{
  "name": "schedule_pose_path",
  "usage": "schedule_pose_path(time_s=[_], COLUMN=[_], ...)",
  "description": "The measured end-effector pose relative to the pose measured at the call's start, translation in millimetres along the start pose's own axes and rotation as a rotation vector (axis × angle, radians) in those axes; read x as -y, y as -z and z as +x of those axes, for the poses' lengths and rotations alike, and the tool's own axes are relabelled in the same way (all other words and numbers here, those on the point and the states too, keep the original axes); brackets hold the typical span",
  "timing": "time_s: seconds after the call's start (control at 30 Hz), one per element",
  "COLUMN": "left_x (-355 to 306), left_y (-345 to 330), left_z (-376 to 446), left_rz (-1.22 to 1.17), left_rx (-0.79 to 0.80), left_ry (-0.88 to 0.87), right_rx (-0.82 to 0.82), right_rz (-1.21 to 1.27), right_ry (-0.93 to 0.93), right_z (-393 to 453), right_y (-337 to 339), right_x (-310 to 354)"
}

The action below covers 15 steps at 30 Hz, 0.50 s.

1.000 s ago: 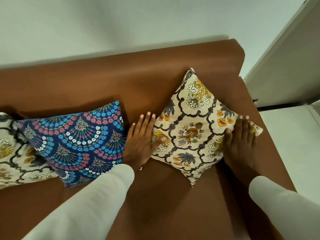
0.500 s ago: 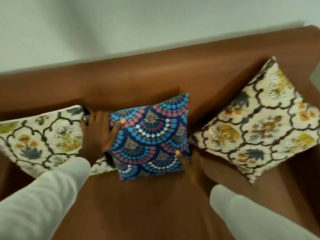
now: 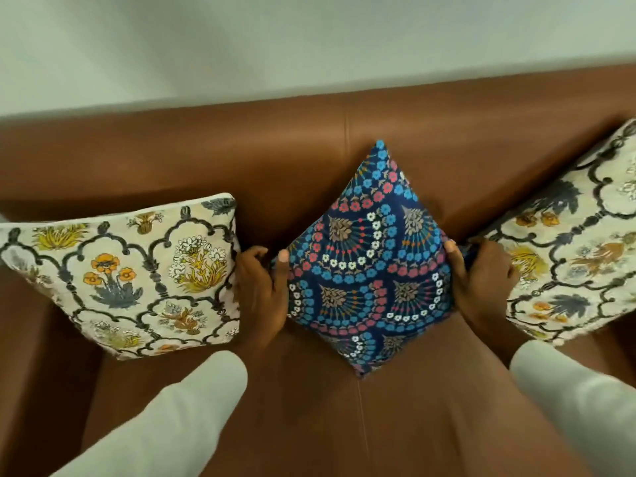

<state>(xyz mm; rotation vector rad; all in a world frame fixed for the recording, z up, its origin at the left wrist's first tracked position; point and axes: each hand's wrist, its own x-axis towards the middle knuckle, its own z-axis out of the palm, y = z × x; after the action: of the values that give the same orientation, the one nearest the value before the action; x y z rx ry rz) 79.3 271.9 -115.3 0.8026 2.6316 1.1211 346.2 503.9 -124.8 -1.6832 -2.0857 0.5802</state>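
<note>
A blue patterned cushion (image 3: 368, 270) stands on one corner like a diamond against the back of a brown sofa (image 3: 309, 160). My left hand (image 3: 261, 290) grips its left corner, thumb on the front. My right hand (image 3: 478, 280) grips its right corner, thumb on the front and fingers curled behind. A cream floral cushion (image 3: 130, 273) leans at the left, just beside my left hand. Another cream floral cushion (image 3: 568, 253) sits at the right, partly cut off by the frame edge.
The sofa's brown seat (image 3: 344, 407) stretches toward me between my white sleeves, with a seam down its middle. A pale wall (image 3: 275, 46) rises behind the backrest. The left armrest (image 3: 34, 356) lies at the lower left.
The view shifted left from the right cream cushion. Both hands left that cushion, reached the blue one and turned it from lying flat-edged onto its corner.
</note>
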Motion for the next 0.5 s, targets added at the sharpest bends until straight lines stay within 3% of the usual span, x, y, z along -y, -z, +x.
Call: schedule_pose_path(time_s=[0.07,0.17,0.23,0.3,0.4,0.5], left_x=[14.0,14.9,12.8,17.3,37.2,58.7], left_y=[-10.8,-38.5,-56.1,-57.2,-32.4,13.3], left_z=[-8.4,-15.2,-14.8,-7.0,12.3,24.9], left_rz=[0.111,0.341,0.476,0.523,0.585,0.600], left_rx=[0.023,0.133,0.201,0.241,0.218,0.226], left_ry=[-0.270,-0.703,-0.831,-0.806,-0.616,-0.575], right_rx=[-0.041,0.015,0.085,0.109,0.055,-0.026], right_rz=[-0.037,-0.161,-0.269,-0.287,-0.187,-0.067], right_ry=[0.022,0.337,0.453,0.334,0.066,0.105], right_z=[-17.8,-45.3,-49.5,-52.3,-56.8,-85.9], right_y=[-2.0,-15.4,-24.5,-27.4,-28.1,-36.2], right_x=[9.2,19.6,16.0,6.5,1.2,32.6])
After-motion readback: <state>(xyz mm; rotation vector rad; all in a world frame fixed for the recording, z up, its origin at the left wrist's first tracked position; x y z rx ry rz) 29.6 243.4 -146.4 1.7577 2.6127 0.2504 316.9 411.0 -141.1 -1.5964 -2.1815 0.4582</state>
